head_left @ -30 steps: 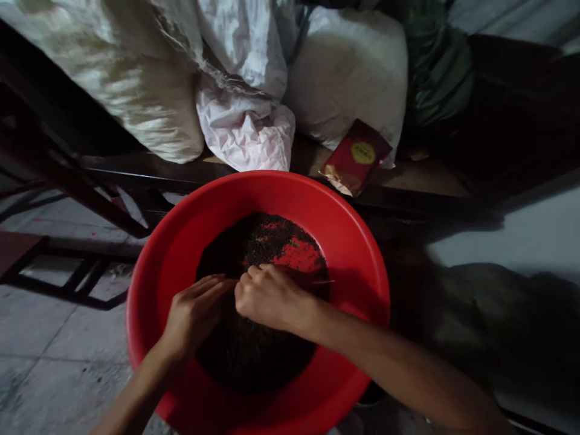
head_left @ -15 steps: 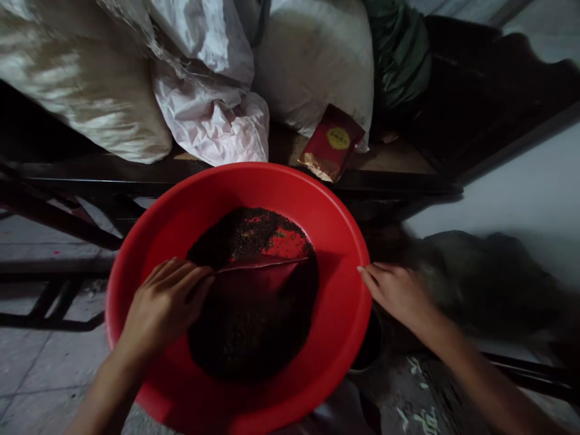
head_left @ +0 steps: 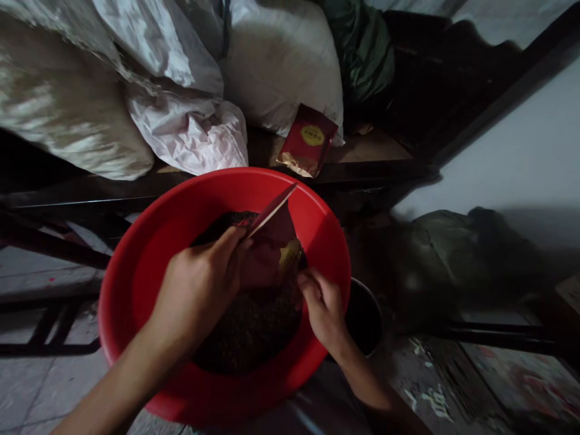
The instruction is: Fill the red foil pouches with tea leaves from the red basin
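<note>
My left hand (head_left: 203,275) pinches the upper edge of a dark red packet (head_left: 265,260) with a gold emblem. The packet tilts over a big red basin (head_left: 154,362), its pale-lined edge slanting up to the right. Dark, loose, grainy stuff (head_left: 244,338), which looks like dried leaves, covers the basin's bottom. My right hand (head_left: 324,308) is inside the basin by the packet's lower right corner, thumb and fingers closed together. Whether they grip that corner or some of the dark stuff is hidden.
Behind the basin, a dark wooden bench (head_left: 376,158) bears another red packet (head_left: 309,139), a crumpled white bag (head_left: 194,133) and large pale sacks (head_left: 283,66). A dark pot (head_left: 365,317) stands low at the right. A green bundle (head_left: 457,260) lies beyond it.
My right hand has left the basin's right rim and come in beside the packet. My left hand has moved right, raising and tilting the packet so its emblem shows. The view has shifted slightly.
</note>
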Demonstrator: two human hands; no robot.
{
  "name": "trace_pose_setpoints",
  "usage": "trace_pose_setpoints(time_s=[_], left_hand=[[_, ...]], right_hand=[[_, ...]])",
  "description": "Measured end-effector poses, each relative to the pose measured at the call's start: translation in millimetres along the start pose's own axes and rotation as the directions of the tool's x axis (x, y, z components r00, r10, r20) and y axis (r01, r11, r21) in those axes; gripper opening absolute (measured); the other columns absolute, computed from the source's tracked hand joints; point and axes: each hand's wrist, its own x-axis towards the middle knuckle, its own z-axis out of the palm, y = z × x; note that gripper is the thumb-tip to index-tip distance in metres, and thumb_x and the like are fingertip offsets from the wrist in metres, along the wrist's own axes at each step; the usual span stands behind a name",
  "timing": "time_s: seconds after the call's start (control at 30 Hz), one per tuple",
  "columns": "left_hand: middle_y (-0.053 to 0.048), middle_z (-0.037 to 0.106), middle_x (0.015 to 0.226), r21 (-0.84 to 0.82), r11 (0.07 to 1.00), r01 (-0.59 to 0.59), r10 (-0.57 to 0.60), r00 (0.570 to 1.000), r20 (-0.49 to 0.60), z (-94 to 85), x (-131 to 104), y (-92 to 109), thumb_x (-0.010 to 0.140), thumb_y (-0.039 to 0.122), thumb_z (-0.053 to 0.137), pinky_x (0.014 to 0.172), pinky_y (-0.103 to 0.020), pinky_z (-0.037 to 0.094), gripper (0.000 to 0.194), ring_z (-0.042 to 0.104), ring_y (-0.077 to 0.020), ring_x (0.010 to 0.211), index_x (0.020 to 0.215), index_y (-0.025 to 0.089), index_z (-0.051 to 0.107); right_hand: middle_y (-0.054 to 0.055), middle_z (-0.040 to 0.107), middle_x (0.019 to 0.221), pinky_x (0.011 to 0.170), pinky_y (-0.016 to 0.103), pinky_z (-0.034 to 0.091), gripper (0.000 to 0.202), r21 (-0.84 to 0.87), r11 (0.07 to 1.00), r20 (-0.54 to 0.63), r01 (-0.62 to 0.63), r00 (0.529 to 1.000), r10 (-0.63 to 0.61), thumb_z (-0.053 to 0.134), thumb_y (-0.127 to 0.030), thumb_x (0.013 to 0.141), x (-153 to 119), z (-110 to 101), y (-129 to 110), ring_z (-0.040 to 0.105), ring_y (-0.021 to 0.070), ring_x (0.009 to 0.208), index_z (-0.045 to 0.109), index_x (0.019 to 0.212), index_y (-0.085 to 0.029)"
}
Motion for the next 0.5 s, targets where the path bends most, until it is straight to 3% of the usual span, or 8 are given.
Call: trace_pose_setpoints(time_s=[0.1, 0.2, 0.3, 0.4, 0.5], left_hand=[[0.001, 0.056, 0.058, -0.249, 0.947, 0.201, -0.156, 0.97, 0.186, 32.9, -20, -4, 0.099, 0.036, 0.047, 0.052, -0.024, 0.029, 0.034, 0.044, -0.0095, 0.047, 0.08, 0.016, 0.068], [0.0, 0.058, 0.063, -0.416, 0.807, 0.419, -0.227, 0.871, 0.436, 61.4, -35, -10, 0.097, 0.039, 0.045, 0.057, -0.022, 0.034, 0.037, 0.045, -0.0104, 0.055, 0.08, 0.015, 0.068], [0.002, 0.055, 0.064, -0.434, 0.731, 0.526, -0.233, 0.791, 0.566, 63.7, -34, -12, 0.093, 0.045, 0.053, 0.056, -0.023, 0.032, 0.037, 0.044, -0.0114, 0.059, 0.082, 0.015, 0.072], [0.003, 0.051, 0.06, -0.441, 0.702, 0.559, -0.249, 0.773, 0.583, 57.2, -28, -12, 0.085, 0.048, 0.064, 0.056, -0.023, 0.029, 0.035, 0.042, -0.0113, 0.06, 0.072, 0.016, 0.07], [0.003, 0.054, 0.061, -0.494, 0.617, 0.612, -0.26, 0.752, 0.606, 61.8, -28, -10, 0.081, 0.051, 0.07, 0.057, -0.024, 0.03, 0.037, 0.044, -0.011, 0.06, 0.07, 0.015, 0.069]], right_hand=[[0.002, 0.065, 0.068, 0.048, 0.026, 0.05, 0.047, 0.089, 0.99, 0.161, -0.11, 0.982, 0.094, 0.051, -0.065, 0.094, 14, 9, -19, 0.065, 0.017, 0.057, 0.063, 0.085, -0.021], [0.002, 0.064, 0.061, 0.044, 0.024, 0.046, 0.053, -0.097, 0.979, 0.258, -0.178, 0.946, 0.197, 0.049, -0.066, 0.095, 33, 21, -22, 0.06, 0.0152, 0.046, 0.063, 0.075, -0.019], [0.0, 0.061, 0.057, 0.047, 0.022, 0.042, 0.049, -0.278, 0.957, 0.259, -0.076, 0.954, 0.151, 0.05, -0.059, 0.099, 44, 24, -20, 0.058, 0.013, 0.045, 0.06, 0.072, -0.019], [0.0, 0.061, 0.06, 0.051, 0.021, 0.039, 0.04, -0.37, 0.928, 0.281, 0.037, 0.957, 0.074, 0.051, -0.048, 0.101, 45, 20, -25, 0.059, 0.0124, 0.052, 0.064, 0.077, -0.019], [0.001, 0.063, 0.062, 0.051, 0.023, 0.038, 0.045, -0.392, 0.92, 0.28, -0.005, 0.952, 0.124, 0.049, -0.055, 0.102, 42, 15, -33, 0.059, 0.0136, 0.053, 0.067, 0.081, -0.019]])
